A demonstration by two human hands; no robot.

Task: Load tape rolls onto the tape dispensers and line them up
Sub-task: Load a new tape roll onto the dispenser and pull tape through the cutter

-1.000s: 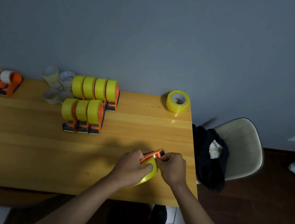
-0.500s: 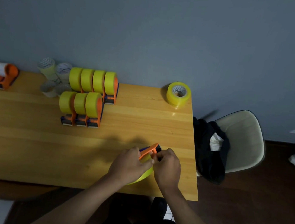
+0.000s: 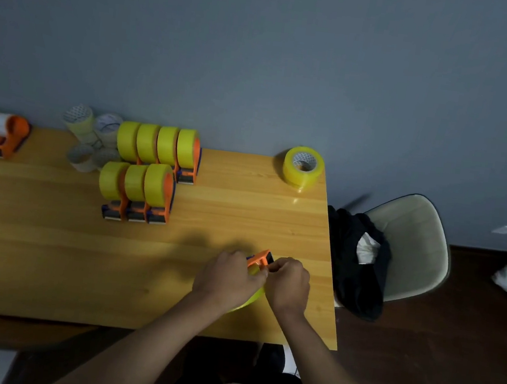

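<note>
Orange dispenser (image 3: pixel 259 259) gripped by both hands; no legible writing.

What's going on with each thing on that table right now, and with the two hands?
Left hand: grips the dispenser in hand.
Right hand: pinches at its front.
Dispenser in hand: yellow roll fitted.
Back row: four loaded.
Front row: three loaded.
Loose roll: unloaded, lying flat.

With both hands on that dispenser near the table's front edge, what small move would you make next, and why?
Probably finish threading the tape end: both the left hand and right hand pinch at the orange dispenser head, its yellow roll already seated. The front row holds only three.
</note>
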